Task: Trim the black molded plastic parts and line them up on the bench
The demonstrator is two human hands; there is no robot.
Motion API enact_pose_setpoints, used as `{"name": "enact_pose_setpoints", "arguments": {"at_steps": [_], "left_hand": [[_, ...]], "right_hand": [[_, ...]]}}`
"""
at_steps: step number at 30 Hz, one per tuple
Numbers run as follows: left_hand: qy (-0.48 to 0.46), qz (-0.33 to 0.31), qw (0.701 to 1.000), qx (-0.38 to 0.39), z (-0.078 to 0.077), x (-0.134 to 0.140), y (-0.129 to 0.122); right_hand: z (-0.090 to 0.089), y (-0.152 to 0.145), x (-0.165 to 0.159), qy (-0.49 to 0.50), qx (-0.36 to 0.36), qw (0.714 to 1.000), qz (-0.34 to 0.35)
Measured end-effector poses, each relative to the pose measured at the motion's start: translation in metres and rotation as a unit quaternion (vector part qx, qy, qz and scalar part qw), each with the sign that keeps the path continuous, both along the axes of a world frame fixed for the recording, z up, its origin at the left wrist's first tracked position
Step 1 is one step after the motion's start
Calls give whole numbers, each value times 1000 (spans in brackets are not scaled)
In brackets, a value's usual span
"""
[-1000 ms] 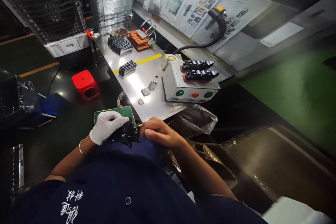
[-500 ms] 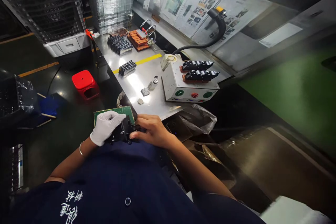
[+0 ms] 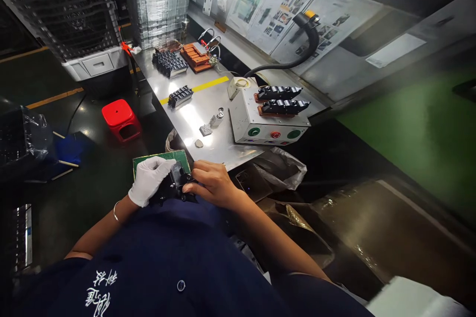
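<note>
White-gloved left hand (image 3: pixel 149 181), bare right hand (image 3: pixel 214 183), each grip closed on a black part (image 3: pixel 177 181) (knobbly, glossy)

Left hand (image 3: pixel 149 181) — gloved — holds black part (image 3: pixel 176 184); right hand (image 3: pixel 211 183) touches it

Held the white-gloved left hand (image 3: pixel 150 181) curled, with bunched fingertips (image 3: pixel 169 165) pointing toward the bare right hand (image 3: pixel 211 183). Bent the right fingers (image 3: pixel 203 168) inward above an extended thumb (image 3: pixel 193 189). Slanted the left forearm (image 3: pixel 98 234) and the right forearm (image 3: pixel 275 233) inward, with hands close together before the torso (image 3: pixel 167 252).
</note>
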State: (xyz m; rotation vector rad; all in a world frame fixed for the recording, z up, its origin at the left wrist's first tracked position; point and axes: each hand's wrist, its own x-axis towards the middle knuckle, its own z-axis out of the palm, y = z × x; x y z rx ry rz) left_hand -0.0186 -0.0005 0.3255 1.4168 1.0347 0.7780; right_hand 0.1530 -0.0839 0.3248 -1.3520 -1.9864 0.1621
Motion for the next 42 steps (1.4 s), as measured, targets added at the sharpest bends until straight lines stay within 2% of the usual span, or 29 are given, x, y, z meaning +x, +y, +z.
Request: {"name": "enact_pose_setpoints", "arguments": {"at_steps": [4,10,15,19,24,28,30,34,36,37,39,42], "left_hand": [[2,3,1000,-1,0,0,-1],[-7,4,1000,-1,-1,0,-2],[-29,17,999,-35,-7,4,-5],[-37,43,996,-67,-11,8,-7],[-35,46,996,-69,-12,8,-6],[-26,48,996,-69,-9,7,-3],[-16,45,997,-66,-6,8,-2],[-9,26,995,-100,2,11,3],[-24,32,986,-160,5,13,7],[-36,34,980,-194,5,14,9],[-59,28,965,-254,6,15,12],[-77,20,949,-304,5,17,14]], "right_hand": [[1,0,-1,9,8,999,-30],[0,0,0,-15,33,999,-19],[-3,1,-1,-17,61,996,-66],[-4,1,-1,-34,69,995,-67],[-4,0,-2,-32,59,994,-86],[-3,1,-1,-38,22,996,-81],[-1,2,1,-35,-28,997,-63],[2,2,8,33,-152,985,76],[1,1,10,107,-172,974,101],[0,1,9,140,-166,973,78],[-3,2,6,169,-127,977,-13],[-9,5,-2,124,-36,985,-115]]}}
